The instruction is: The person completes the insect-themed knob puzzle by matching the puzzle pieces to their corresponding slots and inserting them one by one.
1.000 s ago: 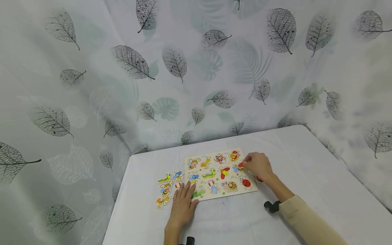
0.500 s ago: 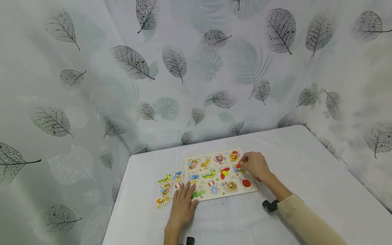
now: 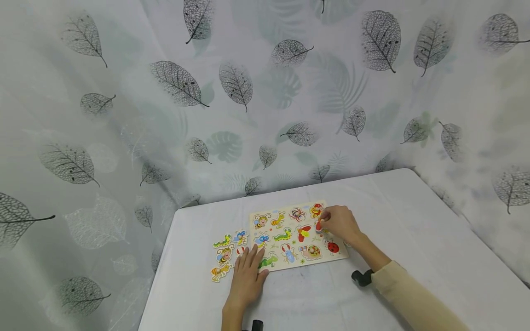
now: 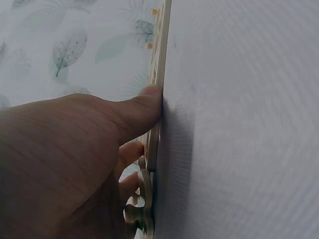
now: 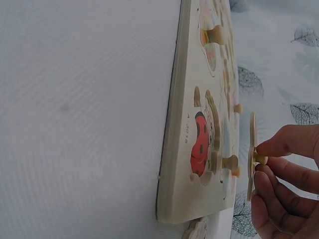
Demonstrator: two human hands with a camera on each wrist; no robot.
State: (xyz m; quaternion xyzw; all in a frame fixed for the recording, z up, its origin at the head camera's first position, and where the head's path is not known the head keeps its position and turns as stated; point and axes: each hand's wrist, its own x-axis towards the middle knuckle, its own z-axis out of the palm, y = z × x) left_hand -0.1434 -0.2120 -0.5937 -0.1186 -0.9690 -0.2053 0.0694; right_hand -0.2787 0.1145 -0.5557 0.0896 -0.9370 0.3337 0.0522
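Observation:
My right hand (image 3: pixel 341 224) pinches a small wooden knob puzzle piece (image 5: pixel 251 142) by its knob, thumb and fingers together. In the right wrist view the piece is edge-on and apart from the puzzle board (image 5: pixel 180 169); in the head view a bit of red shows at the fingertips, but its full picture is hidden. My left hand (image 3: pixel 246 278) rests on the board's near left corner, fingers spread over the face. In the left wrist view its thumb (image 4: pixel 144 107) touches the board's edge. A ladybug recess (image 5: pixel 199 144) lies near the board's corner.
Left of the board lie loose pieces: a caterpillar (image 3: pixel 222 241), a blue winged insect (image 3: pixel 240 237), a bee (image 3: pixel 225 254) and an ant (image 3: pixel 220 272). Another piece (image 5: pixel 199 228) sits by the board's right edge. Knobs (image 5: pixel 217 35) stick up from the board.
My right hand has shifted a little to the left over the board with the puzzle piece. The loose piece right of the board is now mostly covered by the wrist. My left hand stays put.

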